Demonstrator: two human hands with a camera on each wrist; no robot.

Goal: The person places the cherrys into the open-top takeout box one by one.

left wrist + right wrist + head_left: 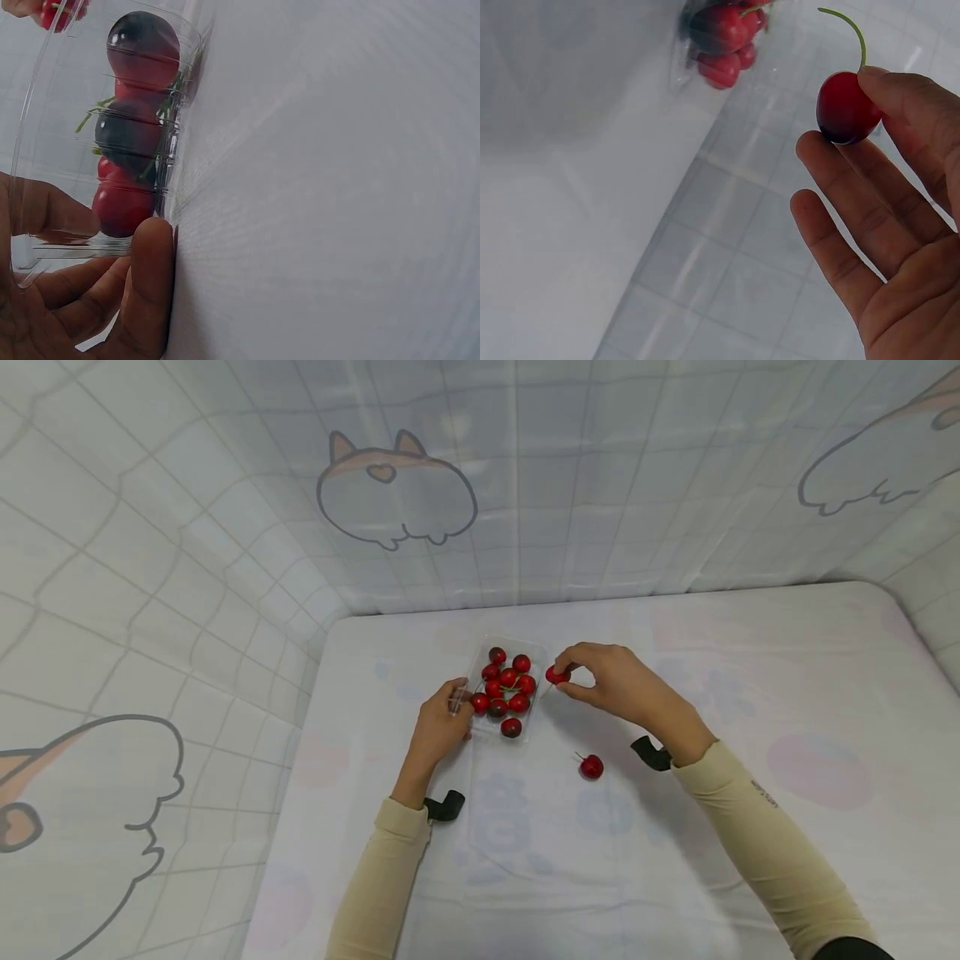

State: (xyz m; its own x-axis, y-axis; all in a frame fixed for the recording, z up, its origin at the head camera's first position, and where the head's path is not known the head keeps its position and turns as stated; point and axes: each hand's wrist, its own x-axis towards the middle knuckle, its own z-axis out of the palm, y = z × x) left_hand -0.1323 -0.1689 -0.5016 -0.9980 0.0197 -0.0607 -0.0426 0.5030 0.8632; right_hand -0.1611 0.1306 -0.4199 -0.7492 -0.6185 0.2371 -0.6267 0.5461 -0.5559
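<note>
A clear plastic box (536, 653) holds several dark red cherries (508, 677), some with green stems. At its left side, my left hand (437, 725) grips the wall; the left wrist view shows the thumb (56, 208) over the inner side and fingers (152, 259) outside, low by the tabletop. Just right of the box, my right hand (622, 683) pinches one cherry (846, 109) between thumb and fingertips, held above the table. Its curved green stem (853, 34) points up in the right wrist view, where the other fingers are spread.
A single cherry (592, 767) with a stem lies on the white-covered table (540, 877), in front of the box and to its right. Patterned curtains (555, 485) hang behind the far edge and along the left side. Black wrist mounts (651, 753) stick out near both wrists.
</note>
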